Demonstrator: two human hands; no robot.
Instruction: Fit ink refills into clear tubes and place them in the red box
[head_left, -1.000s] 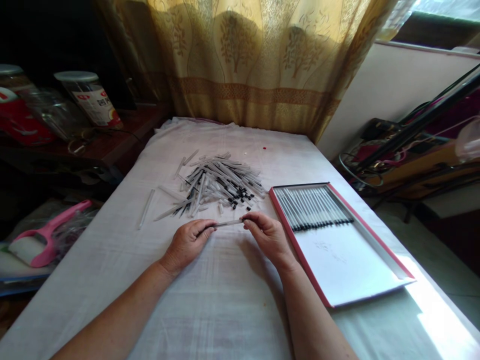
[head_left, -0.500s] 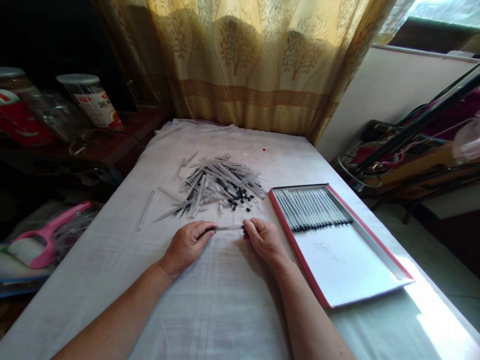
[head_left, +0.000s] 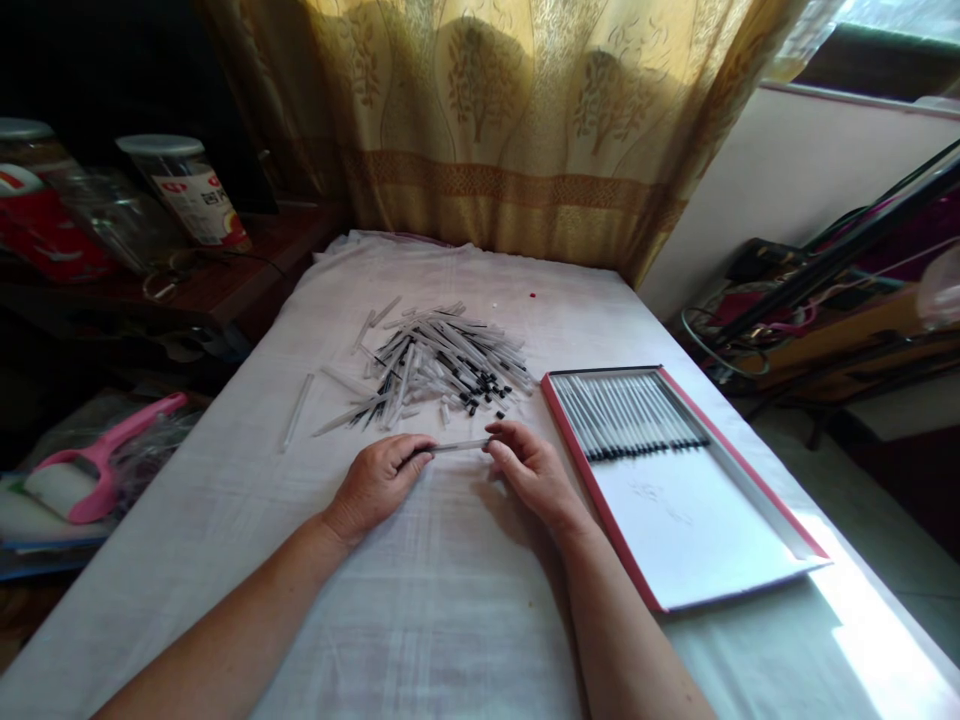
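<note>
A slim clear pen (head_left: 460, 446) is held level above the cloth, between my two hands. My left hand (head_left: 384, 480) is closed around its left end, which the fingers hide. At its right end, the thumb and fingertips of my right hand (head_left: 531, 472) sit on either side of the tip in a loose pinch. Just beyond lies a loose pile of clear pen barrels and dark refills (head_left: 442, 350), with small black caps (head_left: 486, 388) on its near right side. To the right, a red-edged shallow box (head_left: 611, 530) holds a row of black-ended pens (head_left: 637, 415).
A white cloth (head_left: 420, 620) covers the table. One single barrel (head_left: 298, 412) lies left of the pile. Jars (head_left: 187, 190) stand on a dark cabinet at the left, above a pink-handled roller (head_left: 105, 460). A patterned curtain (head_left: 487, 120) hangs behind the table.
The fingers of my right hand have loosened and spread a little at the pen's right end. My left hand keeps its grip. The view has shifted slightly.
</note>
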